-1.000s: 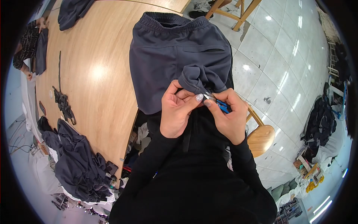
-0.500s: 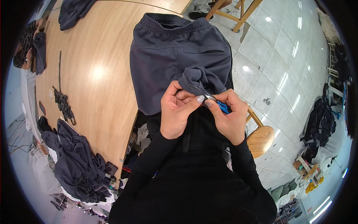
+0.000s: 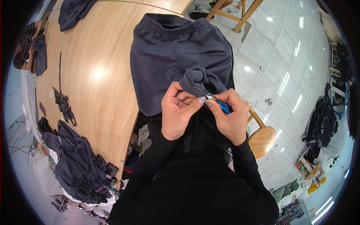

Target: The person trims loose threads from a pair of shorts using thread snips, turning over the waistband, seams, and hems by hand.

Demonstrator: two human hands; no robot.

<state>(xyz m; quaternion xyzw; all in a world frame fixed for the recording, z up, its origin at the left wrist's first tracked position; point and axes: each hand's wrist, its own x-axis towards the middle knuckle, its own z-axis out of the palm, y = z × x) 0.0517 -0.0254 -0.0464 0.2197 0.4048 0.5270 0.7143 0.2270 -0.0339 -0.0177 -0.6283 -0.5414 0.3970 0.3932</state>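
Observation:
Dark grey shorts (image 3: pixel 155 71) lie on the table's right part, elastic waistband away from me, one leg hem bunched up near my body. My left hand (image 3: pixel 179 110) pinches the folded hem between thumb and fingers. Closed around a small blue-handled cutting tool (image 3: pixel 224 107), my right hand (image 3: pixel 231 117) is just right of it. The tool's metal blades touch the hem between my two thumbs. Fabric and fingertips hide the blade tips.
The wooden table (image 3: pixel 101 90) bears a dark strap bundle (image 3: pixel 63 105), a pile of dark garments (image 3: pixel 80 165) and a phone (image 3: pixel 111 169). A round wooden stool (image 3: pixel 262 140) stands at the right. Another person (image 3: pixel 28 45) handles dark cloth at the far left.
My hands and the shorts have hardly moved; the blue tool has turned slightly in my right hand. At the far left, the other person's hands and cloth have shifted.

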